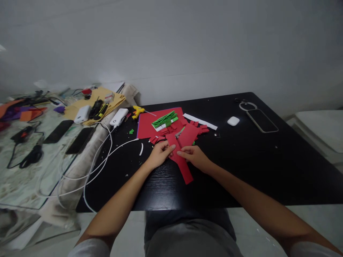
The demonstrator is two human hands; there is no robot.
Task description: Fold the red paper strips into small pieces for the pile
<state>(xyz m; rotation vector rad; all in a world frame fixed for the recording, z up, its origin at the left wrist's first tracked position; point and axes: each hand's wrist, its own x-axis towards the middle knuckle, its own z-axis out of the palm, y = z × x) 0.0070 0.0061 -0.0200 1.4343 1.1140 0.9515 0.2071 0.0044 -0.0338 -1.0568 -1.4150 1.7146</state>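
Observation:
Between my two hands, just above the black table, is a piece of red paper [183, 169] with a long strip hanging toward me. My left hand [160, 154] pinches its left edge, thumb on top. From the right, my right hand [197, 157] grips the same paper between thumb and fingers. Beyond them lie small cut red paper pieces [203, 129] and another red paper piece [189, 135]. Scissors [179, 132] show partly among these. A folded green paper bundle [164, 120] rests on a larger red sheet [145, 125].
On the black table [241, 167] are a yellow glue gun [138, 111], a white paper strip [200, 121], a white earbud case [233, 121] and a phone [262, 120]. White cables [107, 157] trail off the left edge near a white power bank [118, 117]. A cluttered second table [24, 182] stands left.

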